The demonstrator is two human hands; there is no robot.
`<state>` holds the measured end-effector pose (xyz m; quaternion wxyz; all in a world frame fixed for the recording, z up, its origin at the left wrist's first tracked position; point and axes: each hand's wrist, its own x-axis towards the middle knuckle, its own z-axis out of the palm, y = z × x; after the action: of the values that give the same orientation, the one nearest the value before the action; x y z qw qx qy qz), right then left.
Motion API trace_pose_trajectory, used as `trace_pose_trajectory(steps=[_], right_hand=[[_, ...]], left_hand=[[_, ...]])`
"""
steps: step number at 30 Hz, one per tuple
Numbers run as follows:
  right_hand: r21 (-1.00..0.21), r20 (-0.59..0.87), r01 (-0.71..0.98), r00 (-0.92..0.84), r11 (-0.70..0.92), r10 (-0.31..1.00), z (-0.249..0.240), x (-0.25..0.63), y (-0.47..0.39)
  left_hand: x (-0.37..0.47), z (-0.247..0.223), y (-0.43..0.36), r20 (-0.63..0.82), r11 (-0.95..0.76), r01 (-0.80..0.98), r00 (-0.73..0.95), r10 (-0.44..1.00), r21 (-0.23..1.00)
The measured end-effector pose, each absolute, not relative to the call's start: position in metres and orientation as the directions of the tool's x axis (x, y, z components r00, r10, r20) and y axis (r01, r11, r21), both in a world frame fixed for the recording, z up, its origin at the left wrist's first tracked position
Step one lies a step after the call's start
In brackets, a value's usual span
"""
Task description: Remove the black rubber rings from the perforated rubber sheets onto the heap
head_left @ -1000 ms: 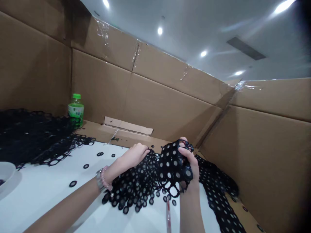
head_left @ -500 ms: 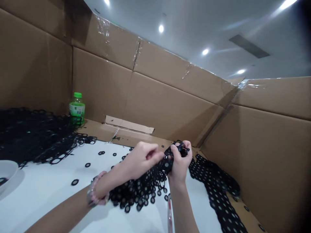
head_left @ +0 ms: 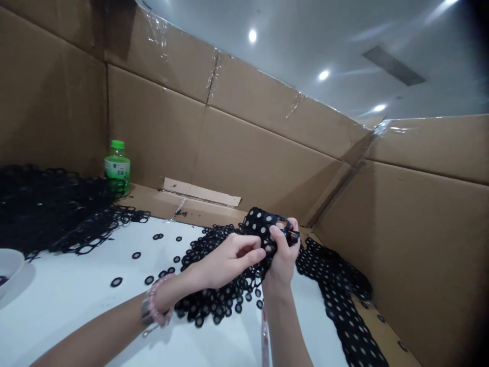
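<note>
My right hand [head_left: 281, 255] is closed round a folded black rubber sheet [head_left: 255, 218] dotted with pale round spots. Its thumb lies across the front of the sheet. My left hand [head_left: 235, 260], with a pink bead bracelet [head_left: 156, 300] at the wrist, has its fingers curled and thumb and forefinger together against the sheet's lower left side. What sits between those fingertips is hidden. Below both hands spreads a pile of small black rings [head_left: 206, 303] with pale centres. Another spotted black strip [head_left: 336, 285] lies to the right of my right hand.
A tangle of black perforated scrap [head_left: 49, 209] fills the left side, against a bottle [head_left: 117, 171] with a green cap. A white bowl [head_left: 11, 272] stands at the left edge. Cardboard walls [head_left: 267, 142] surround the white work surface [head_left: 87, 321]. A thin reddish tool [head_left: 265, 331] lies beside my right forearm.
The held sheet now shows a broad spotted flap standing up left of my right hand. My left hand has moved slightly right and down, its fingertips against the sheet. The view has shifted slightly.
</note>
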<state>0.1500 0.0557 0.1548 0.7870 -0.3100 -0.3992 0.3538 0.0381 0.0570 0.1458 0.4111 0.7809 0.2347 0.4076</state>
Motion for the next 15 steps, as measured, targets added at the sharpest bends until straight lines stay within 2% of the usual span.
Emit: trace_pose_trajectory(steps=[6, 9, 12, 15], right_hand=[[-0.721, 0.532, -0.261, 0.385, 0.641, 0.755, 0.153, 0.155, 0.057], [-0.728, 0.552, -0.246, 0.344, 0.64, 0.76, 0.154, 0.158, 0.057], [-0.767, 0.551, -0.213, 0.267, 0.606, 0.791, 0.159, 0.159, 0.056], [-0.813, 0.528, -0.162, 0.202, 0.56, 0.825, 0.165, 0.159, 0.056]], left_hand=[[0.041, 0.142, 0.057, 0.341, -0.356, -0.092, 0.58, 0.74, 0.93], [0.037, 0.143, 0.06, 0.289, -0.275, -0.124, 0.639, 0.713, 0.953], [0.034, 0.143, 0.063, 0.244, -0.259, -0.088, 0.701, 0.67, 0.962], [0.038, 0.14, 0.063, 0.265, -0.294, -0.072, 0.669, 0.694, 0.953]])
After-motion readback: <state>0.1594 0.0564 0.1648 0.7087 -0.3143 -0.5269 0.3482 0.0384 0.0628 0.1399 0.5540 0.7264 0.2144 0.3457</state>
